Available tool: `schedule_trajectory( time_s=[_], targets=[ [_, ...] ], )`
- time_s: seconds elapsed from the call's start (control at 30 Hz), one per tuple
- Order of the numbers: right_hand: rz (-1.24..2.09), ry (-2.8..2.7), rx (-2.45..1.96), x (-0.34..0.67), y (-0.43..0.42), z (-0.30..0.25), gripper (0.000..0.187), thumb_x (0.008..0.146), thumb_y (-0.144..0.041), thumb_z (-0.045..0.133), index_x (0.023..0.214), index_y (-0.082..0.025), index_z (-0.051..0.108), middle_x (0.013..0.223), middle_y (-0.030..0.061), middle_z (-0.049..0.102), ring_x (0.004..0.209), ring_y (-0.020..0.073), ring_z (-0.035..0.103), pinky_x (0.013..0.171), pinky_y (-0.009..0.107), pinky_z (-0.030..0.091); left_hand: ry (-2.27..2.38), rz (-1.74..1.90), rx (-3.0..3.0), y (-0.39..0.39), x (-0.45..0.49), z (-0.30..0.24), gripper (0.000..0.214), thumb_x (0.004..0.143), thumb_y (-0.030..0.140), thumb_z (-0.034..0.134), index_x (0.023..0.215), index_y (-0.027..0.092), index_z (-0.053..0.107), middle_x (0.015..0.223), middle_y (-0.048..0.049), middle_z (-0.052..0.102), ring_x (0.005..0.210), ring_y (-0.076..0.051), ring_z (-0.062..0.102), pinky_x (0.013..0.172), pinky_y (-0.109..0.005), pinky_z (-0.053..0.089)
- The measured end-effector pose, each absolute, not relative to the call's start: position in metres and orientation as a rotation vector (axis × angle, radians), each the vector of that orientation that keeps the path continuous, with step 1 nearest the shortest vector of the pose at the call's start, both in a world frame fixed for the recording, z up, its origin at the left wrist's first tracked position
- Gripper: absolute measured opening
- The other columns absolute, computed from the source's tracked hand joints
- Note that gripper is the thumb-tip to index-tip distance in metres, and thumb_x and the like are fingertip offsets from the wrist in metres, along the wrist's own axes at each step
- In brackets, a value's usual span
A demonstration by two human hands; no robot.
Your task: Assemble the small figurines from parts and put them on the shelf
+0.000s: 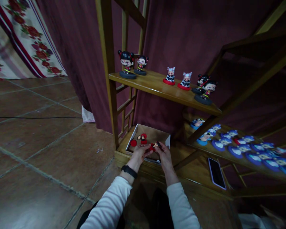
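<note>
Above a shallow cardboard box (pixel 167 140) on the bottom shelf, both my hands are close together. My right hand (pixel 165 156) is closed around a small black-haired figurine (pixel 156 145). With its fingers pinched, my left hand (pixel 140 153) grips a round red base (pixel 152 147) at the figurine's lower end. Whether base and figurine are joined, I cannot tell. In the box lie another small figurine (pixel 142 137) and loose red discs, one red disc (pixel 133 143) near the left wall. My fingers hide part of the box floor.
The wooden shelf (pixel 154 83) above carries black-haired figurines (pixel 126 62) on dark bases and two white-haired figurines (pixel 171 74) on red bases. At right, a lower shelf holds several blue-and-white figurines (pixel 240 149). A phone (pixel 216 173) lies on the bottom board. A slanting post stands right of the box.
</note>
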State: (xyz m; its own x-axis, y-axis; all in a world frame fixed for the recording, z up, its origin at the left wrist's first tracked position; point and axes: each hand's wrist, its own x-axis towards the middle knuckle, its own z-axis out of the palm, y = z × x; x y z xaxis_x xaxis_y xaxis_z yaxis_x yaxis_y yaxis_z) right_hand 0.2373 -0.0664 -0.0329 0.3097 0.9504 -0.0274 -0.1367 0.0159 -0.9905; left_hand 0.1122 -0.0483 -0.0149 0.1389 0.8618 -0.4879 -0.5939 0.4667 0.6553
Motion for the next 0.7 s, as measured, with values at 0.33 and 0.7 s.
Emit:
schedule_trajectory(
  time_s=[0.33,0.7],
  targets=[
    [0.845,-1.141,-1.35,0.238,-0.0624,-0.0399,0.04,0.069,-0.039,0.06,0.104,-0.021,0.06,0.098,0.0059,0.067,0.086,0.0194,0.063,0.076,0.032,0.05,0.986,1.078,0.339,-0.049,0.1121,-0.0133,0.008,0.063,0.008,0.071,0.064,0.008,0.063,0.057,-0.0037,0.062,0.051,-0.01,0.058,0.053,-0.024,0.054],
    [0.628,-1.397,-1.431,0.233,-0.0708,-0.0307,0.035,0.076,-0.037,0.054,0.109,-0.026,0.059,0.104,0.0061,0.063,0.084,0.0187,0.06,0.079,0.032,0.044,1.008,1.045,0.297,-0.0478,0.107,-0.0187,0.011,0.061,0.01,0.073,0.067,0.007,0.064,0.056,-0.0055,0.064,0.05,-0.012,0.059,0.051,-0.023,0.053]
  ],
)
